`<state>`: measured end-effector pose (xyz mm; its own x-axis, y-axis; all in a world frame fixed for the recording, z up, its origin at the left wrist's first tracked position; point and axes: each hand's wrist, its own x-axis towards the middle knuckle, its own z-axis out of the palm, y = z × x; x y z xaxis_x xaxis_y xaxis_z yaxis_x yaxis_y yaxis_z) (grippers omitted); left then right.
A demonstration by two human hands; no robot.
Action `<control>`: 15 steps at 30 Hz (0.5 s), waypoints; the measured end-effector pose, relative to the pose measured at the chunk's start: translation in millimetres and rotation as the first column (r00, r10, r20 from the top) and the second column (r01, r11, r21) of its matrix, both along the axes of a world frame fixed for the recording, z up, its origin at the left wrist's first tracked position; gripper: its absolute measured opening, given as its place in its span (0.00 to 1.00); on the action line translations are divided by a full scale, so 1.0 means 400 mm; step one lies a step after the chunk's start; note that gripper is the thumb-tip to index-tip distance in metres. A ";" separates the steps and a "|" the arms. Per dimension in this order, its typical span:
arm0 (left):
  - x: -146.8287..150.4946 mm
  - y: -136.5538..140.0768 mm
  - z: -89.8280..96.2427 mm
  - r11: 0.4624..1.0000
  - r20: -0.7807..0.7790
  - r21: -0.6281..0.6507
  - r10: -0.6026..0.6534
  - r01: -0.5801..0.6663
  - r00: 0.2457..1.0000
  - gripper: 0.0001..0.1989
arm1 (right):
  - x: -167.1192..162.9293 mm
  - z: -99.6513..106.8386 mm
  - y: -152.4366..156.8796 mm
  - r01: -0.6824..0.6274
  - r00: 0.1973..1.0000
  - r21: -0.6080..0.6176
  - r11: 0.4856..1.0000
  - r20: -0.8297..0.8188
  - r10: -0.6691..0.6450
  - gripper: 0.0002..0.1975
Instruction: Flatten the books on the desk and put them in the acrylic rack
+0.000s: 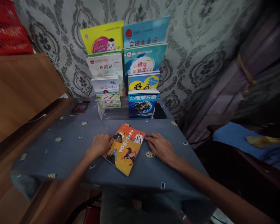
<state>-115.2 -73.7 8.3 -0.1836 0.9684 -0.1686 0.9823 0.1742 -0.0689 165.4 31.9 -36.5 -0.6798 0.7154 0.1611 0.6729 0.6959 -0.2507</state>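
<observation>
An orange and yellow book (124, 149) with figures and a horse on its cover lies at a slant on the tablecloth. My left hand (101, 144) is at its left edge, the fingers curled and closed on that side of the book. At the opposite edge, my right hand (160, 147) rests palm down with fingers stretched out, fingertips at the book's upper right side. Behind the book stands a clear tiered rack (114, 114) of upright books, among them a blue book with a globe (143, 106) and a pale book with a guitar player (108, 95).
A dark phone-like slab (160, 111) lies right of the rack, and a blurred-out item (81, 107) lies left of it. The patterned blue tablecloth (67, 155) hangs over the table's front edge. A wooden cabinet (21, 93) with a red basket (8, 29) stands left; a curtain (242, 71) hangs right.
</observation>
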 end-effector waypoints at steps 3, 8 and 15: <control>0.020 0.007 -0.010 0.997 0.092 0.069 0.024 -0.031 0.995 0.18 | -0.034 0.007 -0.024 0.022 0.999 -0.077 0.997 -0.044 -0.025 0.17; 0.046 0.038 -0.041 0.979 0.219 0.167 0.079 -0.117 0.973 0.16 | -0.048 0.009 -0.058 0.035 0.990 -0.219 0.975 -0.124 -0.063 0.15; 0.021 0.059 -0.092 0.956 0.456 0.184 0.124 -0.229 0.882 0.20 | -0.067 -0.016 -0.083 0.094 0.985 -0.253 0.963 -0.117 -0.127 0.12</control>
<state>-106.6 -50.3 -28.5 -0.3143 0.9479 -0.0521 0.8545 0.3064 0.4195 138.8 -1.3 -43.0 -0.5790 0.8136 0.0529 0.6922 0.5248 -0.4955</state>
